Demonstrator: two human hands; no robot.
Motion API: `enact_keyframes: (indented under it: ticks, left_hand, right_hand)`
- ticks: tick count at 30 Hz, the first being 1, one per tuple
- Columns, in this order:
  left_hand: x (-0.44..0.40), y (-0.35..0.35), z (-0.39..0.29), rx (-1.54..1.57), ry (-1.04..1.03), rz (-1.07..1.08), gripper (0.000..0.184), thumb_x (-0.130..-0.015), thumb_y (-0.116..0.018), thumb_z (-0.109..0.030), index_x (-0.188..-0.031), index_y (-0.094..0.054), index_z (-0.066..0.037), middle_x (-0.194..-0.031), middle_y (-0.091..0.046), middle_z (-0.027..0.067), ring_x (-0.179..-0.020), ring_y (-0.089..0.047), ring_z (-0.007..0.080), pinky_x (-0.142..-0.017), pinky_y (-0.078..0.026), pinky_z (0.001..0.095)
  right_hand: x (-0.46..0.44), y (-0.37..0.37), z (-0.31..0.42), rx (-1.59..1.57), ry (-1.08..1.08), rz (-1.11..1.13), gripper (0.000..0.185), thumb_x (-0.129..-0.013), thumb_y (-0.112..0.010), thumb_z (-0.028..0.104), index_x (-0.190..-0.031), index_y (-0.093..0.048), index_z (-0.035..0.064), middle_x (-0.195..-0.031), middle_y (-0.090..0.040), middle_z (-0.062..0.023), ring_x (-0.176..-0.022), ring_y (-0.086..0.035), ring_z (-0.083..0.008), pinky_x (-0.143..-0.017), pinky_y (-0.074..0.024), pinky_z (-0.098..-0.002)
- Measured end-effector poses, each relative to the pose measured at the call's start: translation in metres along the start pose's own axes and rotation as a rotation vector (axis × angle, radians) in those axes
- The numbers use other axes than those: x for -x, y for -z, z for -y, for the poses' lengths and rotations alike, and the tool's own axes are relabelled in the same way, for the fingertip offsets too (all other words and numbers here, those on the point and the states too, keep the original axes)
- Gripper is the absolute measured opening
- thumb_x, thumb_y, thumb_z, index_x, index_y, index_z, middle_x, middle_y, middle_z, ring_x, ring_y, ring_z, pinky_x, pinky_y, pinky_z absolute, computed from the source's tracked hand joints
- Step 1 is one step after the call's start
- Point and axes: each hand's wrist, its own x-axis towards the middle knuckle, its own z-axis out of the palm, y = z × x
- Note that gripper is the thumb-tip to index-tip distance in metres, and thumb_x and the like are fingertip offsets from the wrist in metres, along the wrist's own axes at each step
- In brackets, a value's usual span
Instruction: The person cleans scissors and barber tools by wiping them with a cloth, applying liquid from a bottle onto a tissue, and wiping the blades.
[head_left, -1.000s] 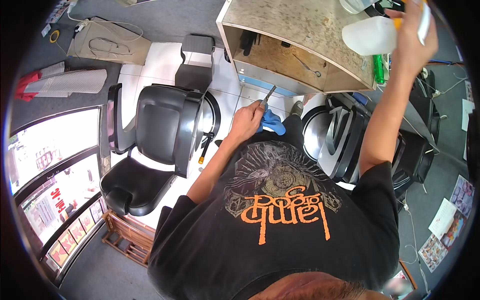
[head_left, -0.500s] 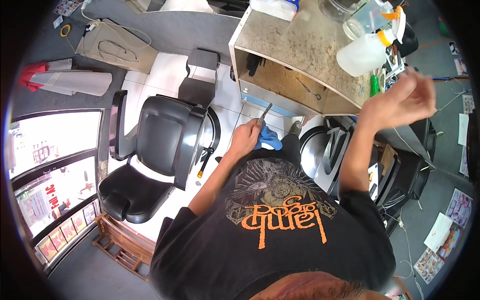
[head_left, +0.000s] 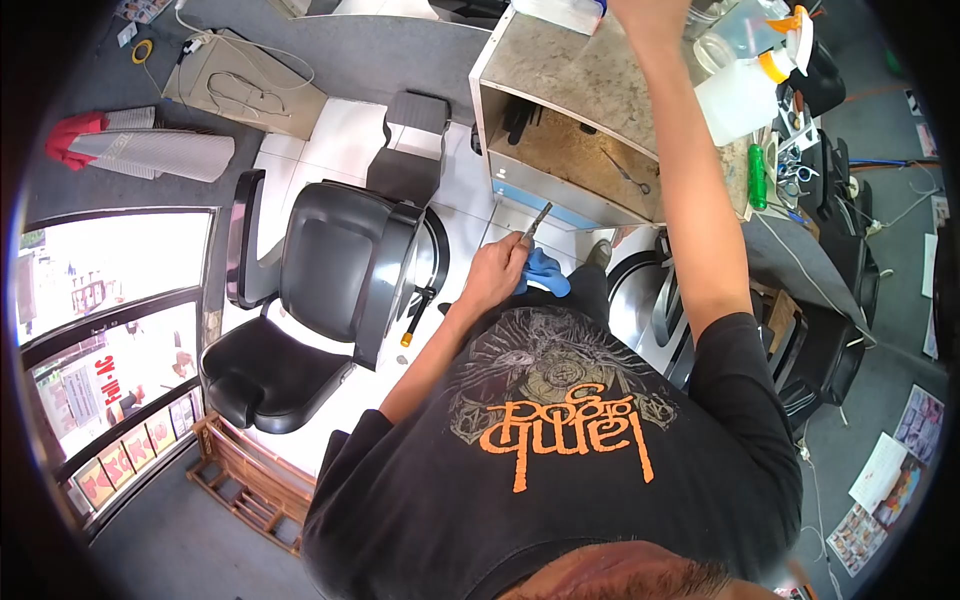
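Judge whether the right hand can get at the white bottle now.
Probably yes: the bottle is beside the right forearm, mostly unobstructed. The right hand, partly out of frame, would likely need to draw back; whether its fingers are free is unclear.

Blk chair [head_left: 333, 262] (w/ footrest [head_left: 403, 178])

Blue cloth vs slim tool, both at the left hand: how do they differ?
Colour: the blue cloth is bright blue; the slim tool is greyish.
Form: the cloth is crumpled; the tool is straight and narrow.
Pose: the cloth bulges loosely beside the fingers; the tool points forward, away from the body.
Shared: both are in the left hand.
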Motion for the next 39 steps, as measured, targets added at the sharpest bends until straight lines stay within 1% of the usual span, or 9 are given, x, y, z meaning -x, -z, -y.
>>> enact_keyframes:
  ticks: [4,6,8,12,15,22,26,29,39]
  left_hand:
    - [0.003,-0.004,0.010,0.011,-0.027,-0.032,0.032,-0.102,-0.049,-0.025,-0.089,-0.060,0.002,-0.073,-0.060,0.0294,-0.074,-0.061,0.0507,-0.069,-0.047,0.0552]
    - [0.003,-0.004,0.010,0.016,-0.025,-0.035,0.031,-0.102,-0.049,-0.025,-0.090,-0.061,0.002,-0.074,-0.061,0.0296,-0.075,-0.062,0.0509,-0.069,-0.047,0.0553]
    - [0.001,-0.003,0.009,0.030,-0.037,-0.061,0.031,-0.102,-0.049,-0.025,-0.091,-0.061,0.001,-0.074,-0.061,0.0295,-0.075,-0.062,0.0506,-0.069,-0.047,0.0554]
    - [-0.003,0.001,0.007,0.011,0.003,-0.043,0.031,-0.103,-0.049,-0.025,-0.091,-0.060,0.001,-0.074,-0.061,0.0290,-0.075,-0.062,0.0507,-0.068,-0.046,0.0560]
    - [-0.008,-0.006,0.012,0.012,0.012,-0.020,0.031,-0.103,-0.048,-0.025,-0.092,-0.061,0.002,-0.075,-0.061,0.0291,-0.076,-0.062,0.0504,-0.069,-0.046,0.0561]
    - [-0.011,-0.026,-0.002,-0.043,-0.191,0.011,0.029,-0.103,-0.047,-0.021,-0.100,-0.063,0.002,-0.080,-0.065,0.0281,-0.078,-0.063,0.0494,-0.071,-0.048,0.0564]
    - [-0.011,-0.032,-0.001,-0.075,-0.169,0.032,0.028,-0.104,-0.046,-0.021,-0.102,-0.062,0.002,-0.078,-0.066,0.0272,-0.076,-0.064,0.0494,-0.070,-0.048,0.0582]
    - [-0.007,-0.032,0.001,-0.087,-0.104,0.044,0.027,-0.105,-0.046,-0.021,-0.102,-0.061,0.001,-0.077,-0.066,0.0279,-0.075,-0.064,0.0493,-0.069,-0.047,0.0592]
    - [-0.004,-0.029,0.004,-0.122,-0.093,0.057,0.026,-0.105,-0.045,-0.019,-0.104,-0.058,0.003,-0.078,-0.064,0.0305,-0.077,-0.063,0.0513,-0.070,-0.048,0.0573]
  right_hand:
    - [-0.013,0.029,0.047,-0.513,0.024,-0.393,0.017,-0.097,-0.068,0.017,-0.110,-0.068,0.0049,-0.120,-0.071,-0.0193,-0.111,-0.068,-0.0328,-0.099,-0.0468,-0.0413]
    - [0.001,0.053,0.040,-0.300,0.447,-0.564,0.025,-0.099,-0.067,0.017,-0.118,-0.061,0.0023,-0.126,-0.069,-0.0190,-0.114,-0.066,-0.0305,-0.102,-0.0474,-0.0368]
    - [0.052,0.083,0.046,-0.186,0.592,-0.334,0.028,-0.103,-0.063,0.019,-0.116,-0.053,-0.0039,-0.108,-0.075,-0.0174,-0.098,-0.071,-0.0288,-0.094,-0.0540,-0.0401]
    - [0.205,0.099,0.044,-0.492,0.085,0.272,0.017,-0.099,-0.067,0.016,-0.110,-0.067,0.0034,-0.095,-0.075,-0.0140,-0.084,-0.072,-0.0326,-0.086,-0.0545,-0.0404]
    - [0.281,0.104,0.052,-0.499,-0.806,0.550,0.015,-0.098,-0.069,0.015,-0.107,-0.067,0.0023,-0.098,-0.074,-0.0159,-0.091,-0.070,-0.0328,-0.092,-0.0523,-0.0438]
    - [0.320,0.103,0.036,-0.110,-0.299,0.529,0.023,-0.094,-0.076,0.019,-0.106,-0.068,0.0009,-0.121,-0.053,-0.0200,-0.098,-0.062,-0.0343,-0.084,-0.0527,-0.0408]
    - [0.329,0.099,0.037,-0.515,-0.975,0.483,0.035,-0.097,-0.076,0.023,-0.115,-0.065,-0.0053,-0.112,-0.066,-0.0135,-0.087,-0.064,-0.0170,-0.072,-0.0511,-0.0297]
    - [0.337,0.104,0.028,-0.650,-1.149,0.731,0.036,-0.098,-0.073,0.023,-0.119,-0.065,-0.0050,-0.097,-0.072,-0.0093,-0.079,-0.064,-0.0144,-0.070,-0.0495,-0.0278]
    - [0.340,0.094,0.031,-0.417,-0.961,0.742,0.030,-0.103,-0.065,0.027,-0.111,-0.072,-0.0016,-0.082,-0.073,-0.0082,-0.072,-0.063,-0.0131,-0.067,-0.0496,-0.0325]
